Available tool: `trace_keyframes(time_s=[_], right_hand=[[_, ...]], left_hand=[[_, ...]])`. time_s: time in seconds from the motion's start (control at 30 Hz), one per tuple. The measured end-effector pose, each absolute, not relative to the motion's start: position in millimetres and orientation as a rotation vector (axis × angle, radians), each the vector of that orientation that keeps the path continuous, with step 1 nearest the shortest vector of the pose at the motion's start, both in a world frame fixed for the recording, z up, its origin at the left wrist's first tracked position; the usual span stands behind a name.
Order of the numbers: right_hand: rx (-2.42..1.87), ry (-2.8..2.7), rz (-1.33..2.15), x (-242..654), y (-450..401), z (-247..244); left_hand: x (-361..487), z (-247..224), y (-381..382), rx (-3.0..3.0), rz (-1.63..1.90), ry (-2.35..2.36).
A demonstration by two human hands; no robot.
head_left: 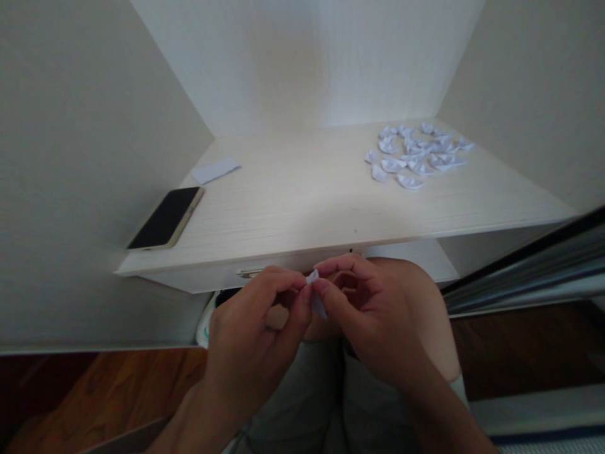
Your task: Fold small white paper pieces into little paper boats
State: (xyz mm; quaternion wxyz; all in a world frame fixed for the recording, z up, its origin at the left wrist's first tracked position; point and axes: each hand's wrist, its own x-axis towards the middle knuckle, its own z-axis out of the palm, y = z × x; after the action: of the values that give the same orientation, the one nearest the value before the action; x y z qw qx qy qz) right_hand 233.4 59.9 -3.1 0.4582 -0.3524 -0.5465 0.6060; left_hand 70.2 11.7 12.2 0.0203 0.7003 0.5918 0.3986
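Note:
A small folded piece of white paper (318,305) is pinched between both hands, just in front of the desk edge and above the lap. My left hand (265,315) grips its left side between thumb and forefinger. From the other side, my right hand (366,302) pinches it with thumb and forefinger, its other fingers curled. The fingertips cover much of the paper. At the back right of the desk lies a cluster of small folded white paper boats (420,151), several of them close together.
On the pale desk (283,202), a phone (167,217) lies near the left wall. Behind it rests a flat strip of white paper (216,171). A drawer front with a metal handle (248,273) sits under the desktop, close to my hands.

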Motion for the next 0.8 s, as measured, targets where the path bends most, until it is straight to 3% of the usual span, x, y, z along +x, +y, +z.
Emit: trace_keyframes(time_s=[0.37, 0.8], right_hand=[[-0.969, -1.701, 0.878, 232, 63, 7], [-1.115, -1.680, 0.925, 235, 62, 18]], left_hand=[[79, 13, 19, 2.149, 1.264, 1.886], [76, 8, 18, 2.299, 1.236, 1.780]])
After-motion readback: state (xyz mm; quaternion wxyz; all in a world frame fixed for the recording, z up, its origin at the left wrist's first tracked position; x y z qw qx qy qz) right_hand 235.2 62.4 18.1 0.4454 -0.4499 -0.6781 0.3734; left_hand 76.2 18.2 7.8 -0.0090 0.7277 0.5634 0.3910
